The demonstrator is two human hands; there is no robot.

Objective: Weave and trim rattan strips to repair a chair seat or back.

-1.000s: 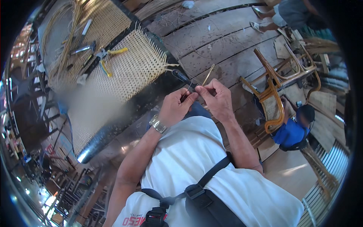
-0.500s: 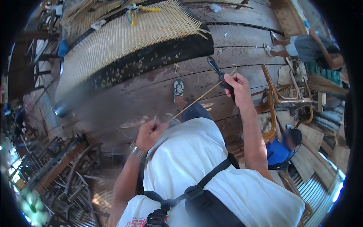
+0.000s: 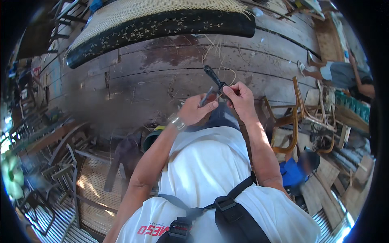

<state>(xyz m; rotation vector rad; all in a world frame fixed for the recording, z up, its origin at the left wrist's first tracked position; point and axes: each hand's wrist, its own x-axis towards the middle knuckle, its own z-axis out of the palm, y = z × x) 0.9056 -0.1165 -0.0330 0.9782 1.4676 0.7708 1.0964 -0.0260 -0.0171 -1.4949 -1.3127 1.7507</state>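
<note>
My right hand (image 3: 240, 99) is closed round a long tool with a black handle (image 3: 214, 77); its working end is hidden in my fingers. Beside it my left hand (image 3: 196, 110) grips a slim grey stick-like piece (image 3: 206, 96) between thumb and fingers. A thin pale cane strip (image 3: 234, 74) curves up from my right hand toward the floor. Both hands are close together in front of my waist, a small gap between them.
Ahead lies a woven cane panel (image 3: 142, 14) with a black, flower-patterned edge (image 3: 162, 26). Bent-wood chair frames (image 3: 298, 117) stand at right, near a person in blue (image 3: 293, 172) and another person (image 3: 344, 75). A caned chair panel (image 3: 97, 186) is at lower left. Planks make the floor (image 3: 162, 81).
My left hand has moved up and right, close to my right hand. The cane strip stretched between them is now mostly beyond my right hand. My view has shifted, with the panel higher.
</note>
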